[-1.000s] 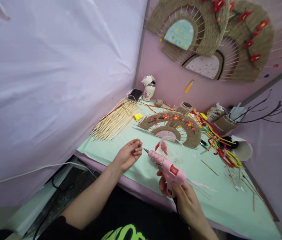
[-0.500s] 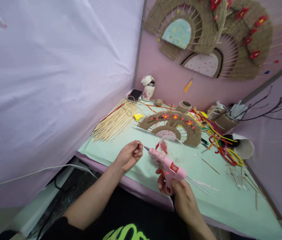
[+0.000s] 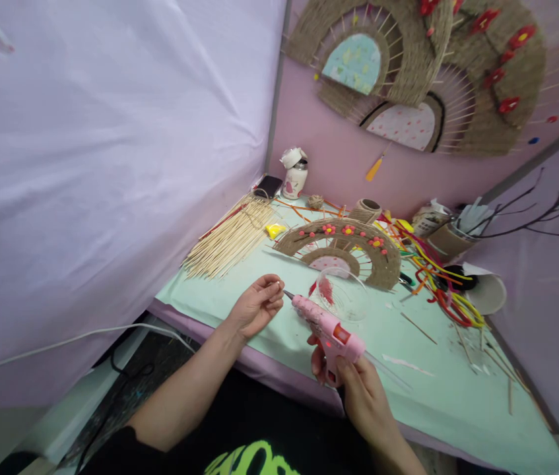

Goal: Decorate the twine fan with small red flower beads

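My right hand [image 3: 358, 382] grips a pink glue gun [image 3: 326, 323] by its handle, a clear glue stick jutting from its back. The nozzle points left, right by the fingertips of my left hand [image 3: 259, 307]. Those fingers are pinched on something tiny and whitish, too small to name. Just beyond the glue gun sits a clear round plastic container [image 3: 346, 300] with red bits in it. Behind it stands a twine-wrapped fan-shaped piece [image 3: 385, 264] with red flowers and a dotted pink centre.
A bundle of thin wooden sticks [image 3: 232, 237] lies at the left. At the back are a phone [image 3: 268, 187], a white bottle [image 3: 295, 181] and a twine spool [image 3: 365, 211]. Coloured pipe cleaners [image 3: 450, 300] and a branch holder [image 3: 450, 241] occupy the right. A white cable [image 3: 86, 336] hangs left.
The glue gun has shifted slightly left and its nozzle is now closer to my left fingertips. My left hand has turned a little, its fingertips reaching further toward the nozzle.
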`<state>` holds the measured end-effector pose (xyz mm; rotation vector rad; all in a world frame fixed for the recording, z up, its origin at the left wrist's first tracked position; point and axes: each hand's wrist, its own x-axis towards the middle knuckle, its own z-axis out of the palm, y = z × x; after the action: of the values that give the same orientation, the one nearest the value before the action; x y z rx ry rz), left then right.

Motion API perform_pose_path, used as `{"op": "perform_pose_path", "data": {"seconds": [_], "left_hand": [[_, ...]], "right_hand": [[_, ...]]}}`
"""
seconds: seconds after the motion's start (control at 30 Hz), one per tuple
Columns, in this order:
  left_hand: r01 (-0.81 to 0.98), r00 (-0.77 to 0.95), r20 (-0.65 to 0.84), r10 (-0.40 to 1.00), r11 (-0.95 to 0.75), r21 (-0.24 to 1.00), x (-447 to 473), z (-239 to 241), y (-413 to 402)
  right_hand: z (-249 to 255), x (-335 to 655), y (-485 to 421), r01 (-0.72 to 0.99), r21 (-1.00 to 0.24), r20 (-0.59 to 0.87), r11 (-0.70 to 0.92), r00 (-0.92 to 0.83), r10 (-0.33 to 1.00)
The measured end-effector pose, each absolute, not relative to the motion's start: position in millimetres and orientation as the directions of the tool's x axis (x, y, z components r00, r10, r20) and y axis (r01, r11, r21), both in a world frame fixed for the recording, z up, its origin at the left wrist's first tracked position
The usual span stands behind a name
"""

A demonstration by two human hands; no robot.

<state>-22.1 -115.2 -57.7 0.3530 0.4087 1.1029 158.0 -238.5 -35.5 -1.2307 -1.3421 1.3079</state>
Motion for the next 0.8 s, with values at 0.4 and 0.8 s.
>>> {"op": "perform_pose_path", "data": {"seconds": [0.4,0.8], "left_hand": [[-0.767,0.421,-0.145,0.895,0.437,0.470,-23.9,-57.3,-116.6],[-0.753,0.428,-0.154,0.891,0.445,0.484,-25.0,-57.6,-116.8]], "right_hand": [[-38.6,157.4,-238.7,0.059,-0.996,-0.072,-0.065,-0.138,0.988],[-39.5,156.1,-239.6,0.043,-0.998,-0.051,-0.046,-0.132,0.990]]}}
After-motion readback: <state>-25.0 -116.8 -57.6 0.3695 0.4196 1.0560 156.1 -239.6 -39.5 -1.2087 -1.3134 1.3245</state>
